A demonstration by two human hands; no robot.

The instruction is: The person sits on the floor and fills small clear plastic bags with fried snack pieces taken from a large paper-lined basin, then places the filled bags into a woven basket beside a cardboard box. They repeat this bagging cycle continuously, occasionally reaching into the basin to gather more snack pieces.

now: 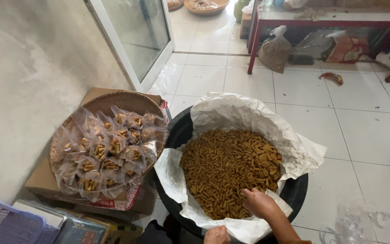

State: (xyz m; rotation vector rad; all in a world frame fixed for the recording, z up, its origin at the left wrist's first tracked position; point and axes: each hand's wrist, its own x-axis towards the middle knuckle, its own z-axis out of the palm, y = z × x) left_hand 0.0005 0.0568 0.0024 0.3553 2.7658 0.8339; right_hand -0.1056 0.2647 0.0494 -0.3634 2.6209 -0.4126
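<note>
Reaching down into the heap of brown stick snacks [229,169], the right hand [258,202] rests on the near edge of the pile with its fingers curled downward into the pieces; whether they have closed on any cannot be told from above. Its forearm runs back toward the lower right of the view, bare and angled steeply. The left hand [216,235] shows only as knuckles at the bottom edge, bunched against the near fold of the white paper lining [244,113], and how far its fingers are closed cannot be told.

The snacks fill the middle of that crumpled paper, which lines a wide black tub [296,192] standing on the white tiled floor [362,131]. The paper rises high at the far side and spills over the rim at the right and near sides.

Just left of the tub, a round woven tray [127,101] sits tilted on a cardboard box [41,180] against the grey wall. It carries many small clear bags [109,153], each holding a few of the same snacks, overlapping in rows. A blue plastic basket [5,223] lies at the lower left corner.

Farther off, a red-legged bench [256,40] stands across the floor with a filled plastic sack [274,52] beneath it, and a glass door [136,31] stands at the left.
</note>
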